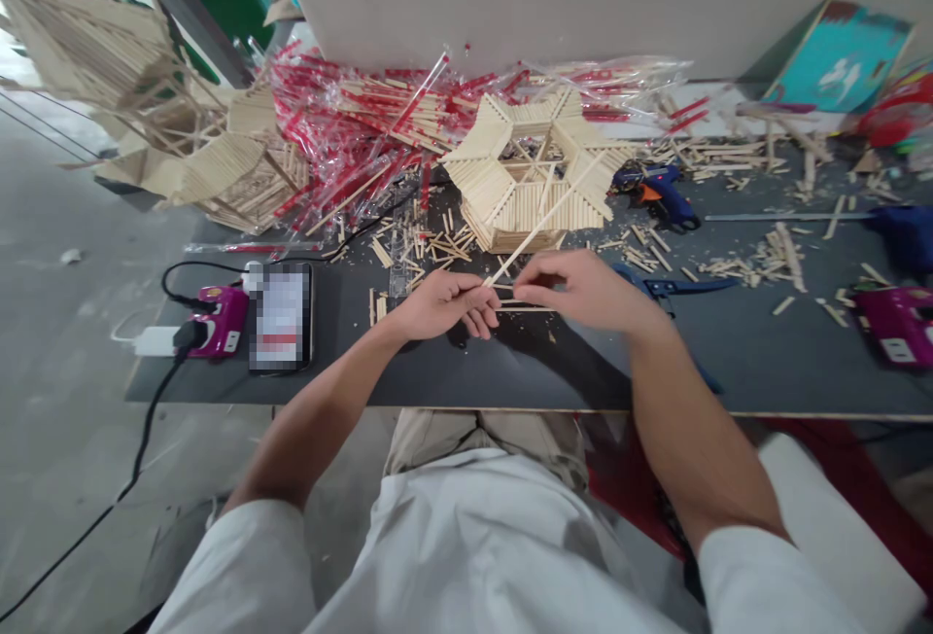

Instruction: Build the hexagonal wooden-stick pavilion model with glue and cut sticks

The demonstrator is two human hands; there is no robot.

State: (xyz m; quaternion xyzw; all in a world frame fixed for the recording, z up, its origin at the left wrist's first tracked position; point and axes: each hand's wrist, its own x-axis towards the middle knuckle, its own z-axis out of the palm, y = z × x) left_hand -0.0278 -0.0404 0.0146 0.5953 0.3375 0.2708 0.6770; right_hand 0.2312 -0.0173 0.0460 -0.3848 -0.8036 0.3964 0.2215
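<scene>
My left hand (448, 305) pinches the near end of a long thin wooden stick (543, 221), which slants up and right across the star-shaped stick model (535, 206). My right hand (565, 286) is just right of the left, its thumb and fingertips drawn together; whatever they pinch is too small to make out. Beneath both hands, another thin stick (535, 309) lies on the dark tabletop. The model has slatted, pointed sides around an open middle and stands just beyond my hands.
A blue glue gun (667, 194) and blue-handled pliers (677, 286) lie to the right among stick offcuts. Red-and-clear wrappers (328, 119) pile up behind. At left are a phone (281, 318), a purple power socket (223, 318) with cables, and a larger stick structure (219, 167).
</scene>
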